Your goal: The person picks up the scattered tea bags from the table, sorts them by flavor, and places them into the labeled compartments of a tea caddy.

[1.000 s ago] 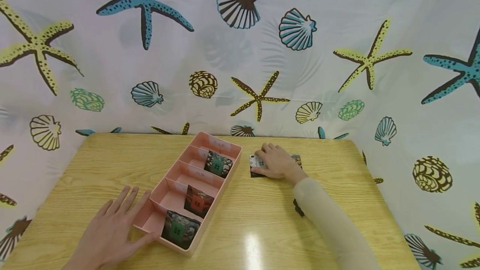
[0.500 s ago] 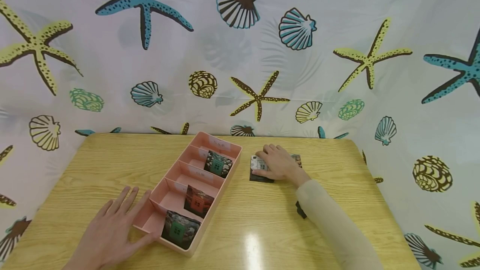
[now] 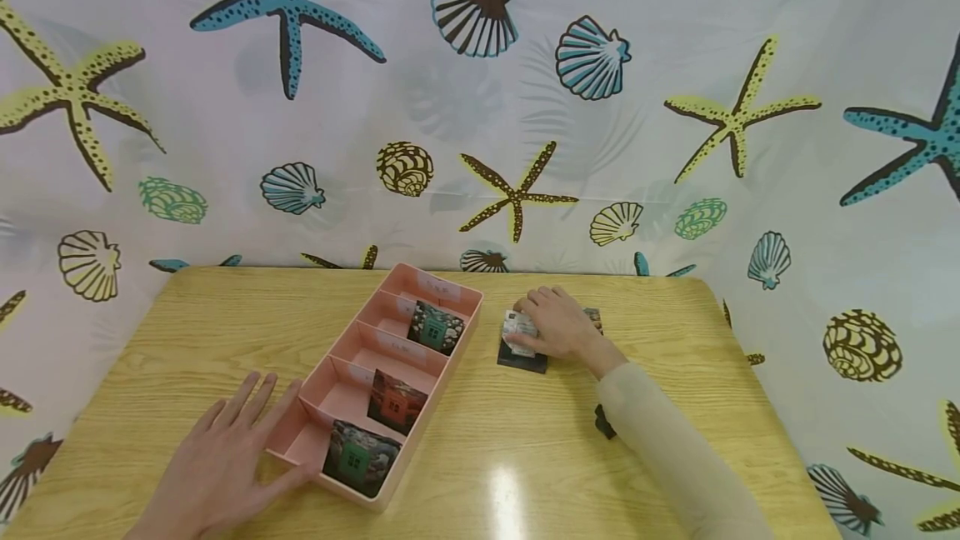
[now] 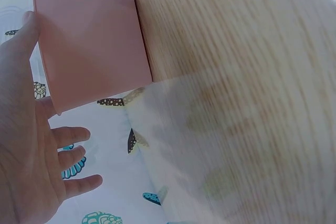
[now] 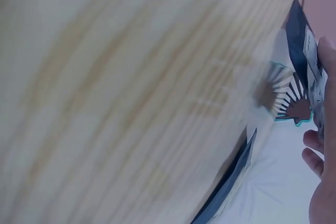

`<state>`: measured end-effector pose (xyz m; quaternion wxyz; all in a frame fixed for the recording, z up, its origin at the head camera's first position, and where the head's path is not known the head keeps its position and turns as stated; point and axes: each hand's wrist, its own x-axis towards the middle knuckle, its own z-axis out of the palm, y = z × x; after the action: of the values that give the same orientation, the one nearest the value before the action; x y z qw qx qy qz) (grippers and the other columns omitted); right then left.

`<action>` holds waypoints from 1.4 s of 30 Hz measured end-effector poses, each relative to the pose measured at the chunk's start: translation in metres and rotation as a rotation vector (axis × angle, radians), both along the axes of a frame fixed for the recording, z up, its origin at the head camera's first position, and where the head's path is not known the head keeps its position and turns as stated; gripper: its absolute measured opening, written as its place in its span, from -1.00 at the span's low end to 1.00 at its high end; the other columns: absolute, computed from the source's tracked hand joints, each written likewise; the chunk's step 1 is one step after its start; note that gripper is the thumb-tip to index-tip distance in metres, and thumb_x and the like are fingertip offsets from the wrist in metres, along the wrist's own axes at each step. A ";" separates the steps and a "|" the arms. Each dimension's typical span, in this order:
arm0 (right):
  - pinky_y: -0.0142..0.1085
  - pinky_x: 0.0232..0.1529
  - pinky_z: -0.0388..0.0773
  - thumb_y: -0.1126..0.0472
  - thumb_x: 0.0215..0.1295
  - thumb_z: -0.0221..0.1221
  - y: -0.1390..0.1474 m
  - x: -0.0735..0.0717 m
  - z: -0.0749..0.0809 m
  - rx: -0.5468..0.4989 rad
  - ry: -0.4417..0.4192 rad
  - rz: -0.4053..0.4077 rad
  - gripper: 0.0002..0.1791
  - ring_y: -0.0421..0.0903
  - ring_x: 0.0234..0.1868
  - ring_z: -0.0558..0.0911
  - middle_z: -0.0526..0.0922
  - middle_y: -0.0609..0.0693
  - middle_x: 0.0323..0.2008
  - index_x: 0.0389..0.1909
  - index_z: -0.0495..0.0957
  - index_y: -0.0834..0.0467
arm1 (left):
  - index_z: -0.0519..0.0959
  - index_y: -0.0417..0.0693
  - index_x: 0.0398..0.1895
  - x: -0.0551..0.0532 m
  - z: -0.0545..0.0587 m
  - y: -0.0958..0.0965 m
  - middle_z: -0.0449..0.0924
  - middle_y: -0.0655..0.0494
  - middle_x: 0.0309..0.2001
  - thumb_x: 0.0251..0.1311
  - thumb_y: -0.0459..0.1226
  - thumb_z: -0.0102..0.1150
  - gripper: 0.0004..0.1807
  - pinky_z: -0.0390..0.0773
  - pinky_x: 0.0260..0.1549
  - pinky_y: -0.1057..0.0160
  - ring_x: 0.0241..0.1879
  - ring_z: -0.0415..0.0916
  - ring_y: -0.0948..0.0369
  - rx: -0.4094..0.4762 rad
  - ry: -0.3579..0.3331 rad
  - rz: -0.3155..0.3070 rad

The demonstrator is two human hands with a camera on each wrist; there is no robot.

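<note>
My left hand [image 3: 217, 457] rests with straight, spread fingers against the near left corner of a pink divided box [image 3: 303, 444]; its thumb lies at the rim. Three small printed packets stand in separate compartments: a dark one with a green window [image 3: 360, 458], a red one [image 3: 397, 402] and a teal one [image 3: 435, 328]. Right of the box's far end, my right hand [image 3: 558, 323] pinches a black-and-white packet [image 3: 521, 358] close over the table. In the right wrist view, this packet [image 5: 299, 45] shows its dark edge, with fingers partly out of frame.
Another printed packet [image 3: 595, 317] lies behind my right hand, mostly hidden. A small dark item [image 3: 603, 423] peeks out beside my right sleeve [image 3: 660, 440]. The wooden table [image 3: 480, 440] ends at a white curtain [image 3: 345, 107] with shells and starfish.
The black-and-white packet has slid slightly toward me and now looks bent in the right hand's fingers. The right forearm has shifted a little nearer. My left hand and the box stay put.
</note>
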<state>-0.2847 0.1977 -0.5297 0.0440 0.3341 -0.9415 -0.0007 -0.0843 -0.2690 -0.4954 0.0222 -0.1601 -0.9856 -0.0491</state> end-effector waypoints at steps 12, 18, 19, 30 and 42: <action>-0.07 0.18 0.66 -0.26 0.53 0.14 -0.001 0.006 0.005 -0.073 0.129 0.056 -0.52 -0.03 0.00 0.71 0.76 -0.03 -0.06 0.08 0.66 0.05 | 0.25 0.03 0.65 -0.001 -0.001 0.000 0.29 -0.28 0.58 0.11 0.52 0.18 0.17 0.29 0.46 -0.42 0.59 0.19 -0.25 0.004 0.015 -0.005; -0.12 0.02 0.64 -0.17 0.57 0.14 -0.001 0.010 0.009 -0.075 0.145 0.069 -0.64 -0.06 -0.12 0.67 0.73 -0.05 -0.15 -0.05 0.64 0.04 | 0.26 0.03 0.65 -0.001 -0.001 0.000 0.29 -0.29 0.58 0.11 0.52 0.18 0.17 0.30 0.45 -0.43 0.58 0.20 -0.26 0.004 0.017 -0.003; -0.13 -0.01 0.63 -0.16 0.58 0.13 -0.001 0.010 0.010 -0.073 0.143 0.070 -0.66 -0.07 -0.16 0.64 0.71 -0.05 -0.19 -0.08 0.62 0.03 | 0.26 0.02 0.65 -0.001 -0.001 0.000 0.29 -0.29 0.58 0.11 0.52 0.18 0.17 0.30 0.45 -0.44 0.58 0.20 -0.26 0.001 0.013 -0.001; -0.10 -0.02 0.58 -0.05 0.64 0.07 -0.002 0.016 0.021 -0.076 0.146 0.037 -0.72 -0.05 -0.22 0.52 0.60 -0.04 -0.25 -0.18 0.59 0.04 | 0.26 0.01 0.64 -0.001 0.000 0.001 0.27 -0.29 0.59 0.12 0.52 0.18 0.17 0.30 0.45 -0.45 0.57 0.20 -0.27 -0.005 -0.003 0.007; -0.11 0.01 0.59 -0.05 0.64 0.08 0.001 0.019 0.032 -0.107 0.199 -0.009 -0.70 -0.03 -0.20 0.54 0.61 -0.03 -0.25 -0.23 0.61 0.04 | 0.25 0.01 0.65 -0.001 0.000 0.001 0.28 -0.30 0.58 0.11 0.52 0.19 0.18 0.29 0.46 -0.43 0.57 0.21 -0.27 0.009 0.003 0.000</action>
<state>-0.2659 0.1990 -0.4980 0.1552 0.3253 -0.9327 0.0161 -0.0855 -0.2684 -0.4958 0.0243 -0.1603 -0.9853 -0.0533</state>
